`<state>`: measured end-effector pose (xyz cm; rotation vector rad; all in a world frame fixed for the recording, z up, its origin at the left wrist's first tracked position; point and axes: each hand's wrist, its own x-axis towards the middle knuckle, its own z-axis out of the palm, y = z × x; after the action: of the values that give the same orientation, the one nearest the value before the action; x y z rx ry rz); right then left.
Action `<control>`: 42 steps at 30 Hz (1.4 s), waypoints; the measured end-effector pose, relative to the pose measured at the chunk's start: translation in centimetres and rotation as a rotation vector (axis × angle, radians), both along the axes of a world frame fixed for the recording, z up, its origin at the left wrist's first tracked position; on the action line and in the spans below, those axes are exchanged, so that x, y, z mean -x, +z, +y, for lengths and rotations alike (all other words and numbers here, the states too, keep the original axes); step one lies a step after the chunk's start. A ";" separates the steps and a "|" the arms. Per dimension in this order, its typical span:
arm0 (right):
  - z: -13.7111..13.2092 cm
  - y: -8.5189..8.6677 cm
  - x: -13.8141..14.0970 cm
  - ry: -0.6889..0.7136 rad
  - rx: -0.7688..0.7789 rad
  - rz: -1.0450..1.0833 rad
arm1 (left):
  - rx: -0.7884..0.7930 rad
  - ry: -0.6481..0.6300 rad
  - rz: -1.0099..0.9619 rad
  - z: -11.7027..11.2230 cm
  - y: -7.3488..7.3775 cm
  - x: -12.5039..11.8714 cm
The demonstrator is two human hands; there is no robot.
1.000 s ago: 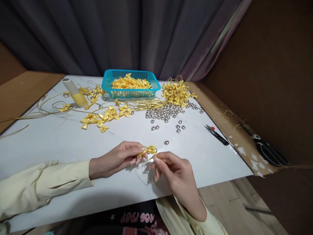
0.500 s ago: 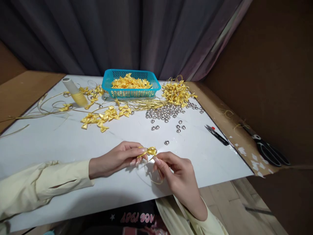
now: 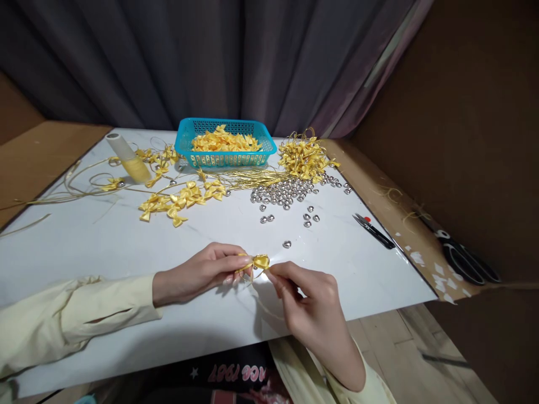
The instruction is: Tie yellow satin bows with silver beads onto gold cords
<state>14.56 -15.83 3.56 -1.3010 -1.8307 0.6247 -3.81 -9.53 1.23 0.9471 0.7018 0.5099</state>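
Note:
My left hand [image 3: 202, 272] pinches a small yellow ribbon bow [image 3: 259, 261] just above the white table top [image 3: 105, 247]. Right beside it, my right hand [image 3: 309, 306] pinches a thin gold cord [image 3: 263, 303] that runs from the bow down under my fingers. Both hands are closed, their fingertips almost touching at the bow. A single silver bead [image 3: 287, 244] lies a little beyond the bow.
A blue basket [image 3: 225, 143] of yellow bows stands at the back. Piles of bows [image 3: 305, 157], a strand of bows [image 3: 181, 202], silver beads [image 3: 284, 193] and a cord spool [image 3: 126, 159] lie around it. Black snips [image 3: 373, 230] and scissors [image 3: 461, 258] lie at the right.
My right hand has drawn the gold cord down and to the right, away from the bow, and the loose loop below the bow has tightened. My left hand has stayed put.

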 end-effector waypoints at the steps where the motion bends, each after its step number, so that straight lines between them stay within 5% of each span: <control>1: 0.0 0.0 0.0 -0.001 -0.009 -0.009 | -0.004 0.001 0.000 0.0 0.0 0.0; 16: 0.3 0.4 0.1 0.007 -0.135 -0.148 | -0.010 -0.016 -0.019 0.2 -0.2 -0.1; 25: 0.5 -0.2 1.9 -0.104 -0.214 -0.075 | 0.033 -0.017 -0.009 -0.1 -0.3 -0.1; 33: 1.2 -0.4 0.3 0.029 -0.001 0.009 | -0.134 0.054 0.067 0.2 0.3 0.0; 42: 1.2 -1.0 0.7 0.015 -0.060 0.078 | -0.234 0.007 0.092 0.3 0.2 0.0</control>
<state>13.82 -14.65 2.57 -1.2077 -1.7838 0.6159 -3.85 -9.25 1.44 1.1929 0.7389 0.5660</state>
